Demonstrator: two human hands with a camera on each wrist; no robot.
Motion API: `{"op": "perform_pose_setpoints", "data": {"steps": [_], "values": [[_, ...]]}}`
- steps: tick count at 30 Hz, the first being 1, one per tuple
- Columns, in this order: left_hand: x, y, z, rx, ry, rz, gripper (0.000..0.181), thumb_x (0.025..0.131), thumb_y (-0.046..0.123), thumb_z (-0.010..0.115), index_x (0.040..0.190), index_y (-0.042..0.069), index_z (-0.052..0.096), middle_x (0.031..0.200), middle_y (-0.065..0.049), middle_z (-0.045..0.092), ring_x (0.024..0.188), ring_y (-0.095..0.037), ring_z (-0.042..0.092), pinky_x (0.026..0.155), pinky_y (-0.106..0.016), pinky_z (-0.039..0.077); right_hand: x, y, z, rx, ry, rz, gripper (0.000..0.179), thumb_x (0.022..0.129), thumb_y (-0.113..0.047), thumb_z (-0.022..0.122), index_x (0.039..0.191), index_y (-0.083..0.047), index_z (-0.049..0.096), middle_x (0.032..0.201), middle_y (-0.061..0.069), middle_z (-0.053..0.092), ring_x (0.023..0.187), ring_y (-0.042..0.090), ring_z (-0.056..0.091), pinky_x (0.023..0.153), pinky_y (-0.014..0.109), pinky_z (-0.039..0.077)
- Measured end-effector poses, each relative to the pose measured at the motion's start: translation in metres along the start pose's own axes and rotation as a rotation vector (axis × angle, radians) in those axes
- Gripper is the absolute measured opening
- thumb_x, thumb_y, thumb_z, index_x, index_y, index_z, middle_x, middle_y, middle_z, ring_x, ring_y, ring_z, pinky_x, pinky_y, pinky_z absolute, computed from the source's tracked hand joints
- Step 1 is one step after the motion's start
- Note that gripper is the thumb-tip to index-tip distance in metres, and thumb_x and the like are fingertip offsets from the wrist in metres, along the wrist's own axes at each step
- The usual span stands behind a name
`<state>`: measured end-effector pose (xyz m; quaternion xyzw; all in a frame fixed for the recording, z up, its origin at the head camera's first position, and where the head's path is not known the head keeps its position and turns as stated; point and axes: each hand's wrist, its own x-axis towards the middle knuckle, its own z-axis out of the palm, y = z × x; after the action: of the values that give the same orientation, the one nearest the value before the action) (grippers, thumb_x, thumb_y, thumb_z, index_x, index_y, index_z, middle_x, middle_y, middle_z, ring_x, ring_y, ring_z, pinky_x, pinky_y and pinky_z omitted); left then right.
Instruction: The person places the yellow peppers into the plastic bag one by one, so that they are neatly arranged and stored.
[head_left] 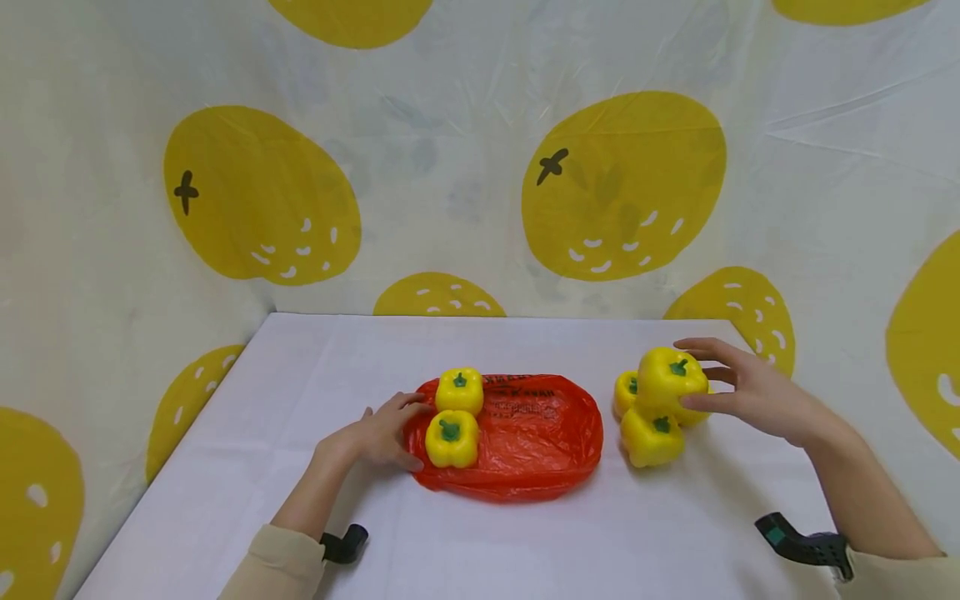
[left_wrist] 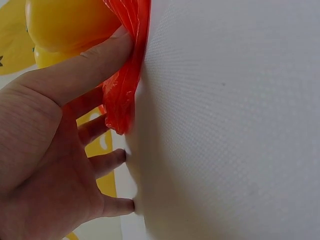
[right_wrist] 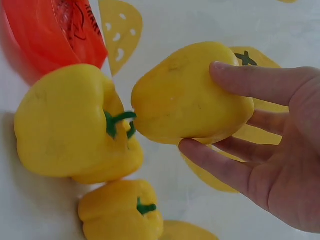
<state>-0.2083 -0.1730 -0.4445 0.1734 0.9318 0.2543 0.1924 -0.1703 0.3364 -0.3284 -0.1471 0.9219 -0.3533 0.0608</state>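
With our right hand (head_left: 761,393) we are grasping a yellow bell pepper (head_left: 663,387) between thumb and fingers, holding it over three other yellow bell peppers (head_left: 651,442), which are clustering on the white-covered table (head_left: 225,517) right of a red plastic bag (head_left: 536,437). Whether it is touching them, we are not managing to tell. Our left hand (head_left: 386,432) is resting against the bag's left end, its fingers spreading loosely rather than clenching. Just beside it, two more yellow bell peppers (head_left: 452,439) are standing on the bag, stems pointing up.
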Motion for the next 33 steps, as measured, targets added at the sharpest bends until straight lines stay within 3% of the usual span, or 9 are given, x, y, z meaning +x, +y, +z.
{"op": "perform_pose_setpoints", "data": {"steps": [21, 29, 33], "values": [[-0.001, 0.001, -0.001, 0.012, -0.001, 0.004, 0.082, 0.077, 0.023, 0.090, 0.149, 0.020, 0.052, 0.161, -0.014, 0.033, 0.152, -0.041, 0.017, 0.113, -0.077, 0.007, 0.049, -0.028, 0.048, 0.107, -0.084, -0.052, 0.070, 0.089, -0.030, 0.081, 0.147, -0.008, 0.048, 0.142, 0.015, 0.055, 0.126, 0.040, 0.056, 0.095, 0.054, 0.055], [0.000, 0.001, 0.000, 0.016, 0.007, 0.018, 0.081, 0.077, 0.023, 0.091, 0.148, 0.019, 0.053, 0.160, -0.013, 0.034, 0.148, -0.038, 0.027, 0.112, -0.079, 0.009, 0.065, -0.036, 0.070, 0.117, -0.087, -0.014, 0.074, 0.087, -0.035, 0.084, 0.147, -0.011, 0.049, 0.144, 0.014, 0.054, 0.129, 0.042, 0.053, 0.096, 0.055, 0.054], [0.000, 0.001, 0.000, 0.014, 0.003, 0.016, 0.081, 0.077, 0.022, 0.091, 0.149, 0.019, 0.053, 0.160, -0.014, 0.034, 0.149, -0.039, 0.025, 0.112, -0.079, 0.008, 0.072, -0.035, 0.083, 0.120, -0.088, -0.026, 0.074, 0.085, -0.037, 0.085, 0.146, -0.012, 0.050, 0.144, 0.013, 0.054, 0.127, 0.041, 0.054, 0.095, 0.054, 0.055]]}}
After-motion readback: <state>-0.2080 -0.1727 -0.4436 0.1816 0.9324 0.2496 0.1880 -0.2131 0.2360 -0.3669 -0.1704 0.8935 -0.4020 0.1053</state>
